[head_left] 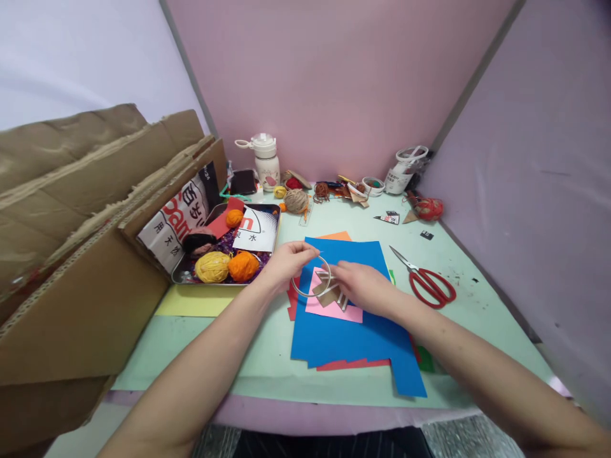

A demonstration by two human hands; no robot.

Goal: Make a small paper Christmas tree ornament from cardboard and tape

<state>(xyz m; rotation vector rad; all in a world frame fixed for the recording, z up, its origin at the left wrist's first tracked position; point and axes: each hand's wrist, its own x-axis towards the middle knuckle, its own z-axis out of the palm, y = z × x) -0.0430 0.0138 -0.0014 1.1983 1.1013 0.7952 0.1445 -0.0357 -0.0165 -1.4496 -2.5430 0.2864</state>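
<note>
My left hand point(285, 262) pinches the top of a thin metal ring point(310, 280) held just above a pink paper piece point(334, 306). My right hand point(363, 286) lies over the ring's right side, fingers closed on small tan cardboard strips point(329, 294) that lie across the pink paper. Under them is a blue paper sheet point(344, 331) stacked on red and orange sheets on the pale green table mat point(458, 324).
Red-handled scissors point(427, 280) lie right of the blue sheet. A metal tray point(224, 254) with yellow and orange yarn balls sits left. Cardboard sheets point(71, 254) lean at far left. A white bottle point(266, 160), twine and small craft bits line the back wall.
</note>
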